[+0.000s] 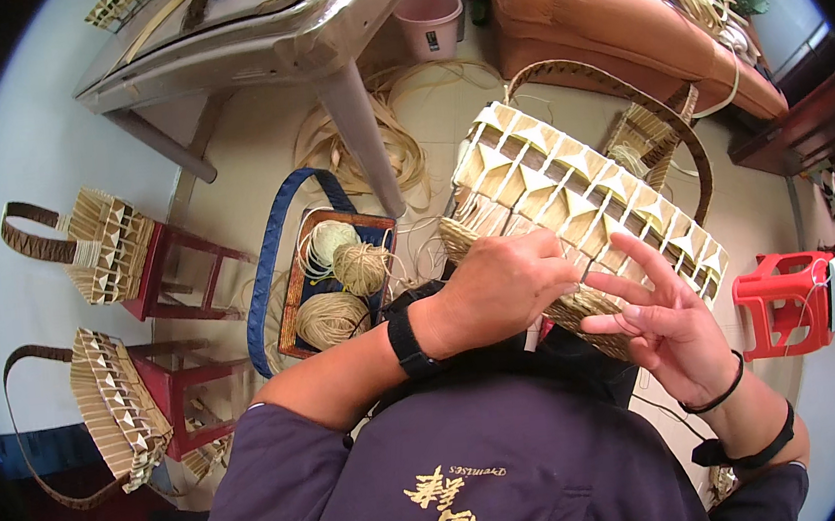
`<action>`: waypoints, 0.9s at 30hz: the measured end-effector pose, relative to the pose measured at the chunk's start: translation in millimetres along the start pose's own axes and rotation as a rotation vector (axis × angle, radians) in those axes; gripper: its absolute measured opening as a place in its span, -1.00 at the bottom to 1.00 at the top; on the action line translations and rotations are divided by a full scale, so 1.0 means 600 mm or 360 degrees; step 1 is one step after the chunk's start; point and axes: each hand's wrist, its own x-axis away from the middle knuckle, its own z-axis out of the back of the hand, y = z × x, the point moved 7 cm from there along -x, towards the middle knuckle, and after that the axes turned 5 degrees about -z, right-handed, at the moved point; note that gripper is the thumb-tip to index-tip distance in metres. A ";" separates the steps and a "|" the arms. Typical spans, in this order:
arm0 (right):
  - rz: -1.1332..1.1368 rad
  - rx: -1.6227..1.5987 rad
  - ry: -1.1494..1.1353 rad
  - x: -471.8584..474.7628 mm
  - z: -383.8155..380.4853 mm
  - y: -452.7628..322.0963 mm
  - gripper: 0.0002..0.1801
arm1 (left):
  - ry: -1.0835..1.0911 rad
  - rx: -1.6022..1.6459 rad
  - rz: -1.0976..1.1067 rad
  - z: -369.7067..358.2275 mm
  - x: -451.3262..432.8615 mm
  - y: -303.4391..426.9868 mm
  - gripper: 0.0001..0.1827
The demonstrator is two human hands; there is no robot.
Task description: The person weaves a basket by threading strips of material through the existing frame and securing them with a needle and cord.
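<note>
A woven basket (577, 192) with pale folded triangles, dark bands and a braided arched handle (694, 140) lies tilted on my lap. At its near side, my left hand (514, 285) has its fingertips pinched together, close to a thin dark strand. What exactly these fingertips hold is too small to tell. My right hand (656, 313) is beside it, palm up, with fingers spread and the index fingertip at the basket's wall. Left of the basket, a tray-like basket (288, 314) with a blue handle (267, 267) holds several balls of cord (333, 319).
A table (292, 54) stands ahead, with coiled strips (403, 149) by its leg. An orange sofa (615, 38) bears loose strips. Handled baskets (111, 245) sit on dark red stools (184, 268) at left. A red plastic stool (784, 304) is at right; a pink bin (429, 26) stands beyond.
</note>
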 end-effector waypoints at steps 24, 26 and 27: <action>0.0802 0.2812 0.0046 0.004 -0.038 -0.092 -0.69 | -0.0218 0.0178 0.0173 -0.007 -0.056 0.001 -0.90; 0.0802 0.3115 0.0103 0.009 -0.045 -0.095 -0.67 | -0.0182 0.0169 0.0175 -0.004 -0.056 0.003 -0.89; 0.0811 0.3268 0.0120 0.010 -0.051 -0.096 -0.66 | -0.0168 0.0160 0.0183 -0.003 -0.054 0.003 -0.89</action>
